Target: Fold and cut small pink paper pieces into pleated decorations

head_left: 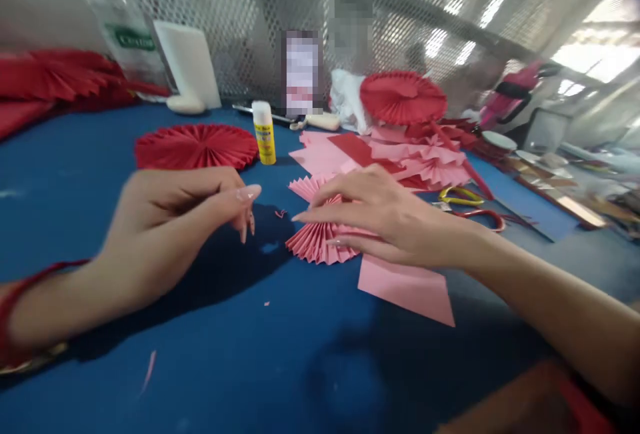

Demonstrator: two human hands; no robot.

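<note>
My right hand (385,217) lies over a pink pleated paper fan (317,231), with the thumb and fingers gripping it from both sides. Under the wrist, a flat pink paper sheet (405,287) sticks out past the fan. My left hand (185,214) hovers just left of the fan, its fingertips pinched together with nothing visible between them. A small pink paper scrap (280,213) lies on the blue table between my hands. Farther back stand a yellow glue stick (265,133) and a red pleated paper rosette (197,146).
Loose pink pleated sheets (380,157) and a red rosette (403,97) lie behind the fan. Yellow-handled scissors (461,195) and red-handled scissors (483,219) lie to the right. Red paper fans (55,81) are piled at back left, against wire mesh (235,21).
</note>
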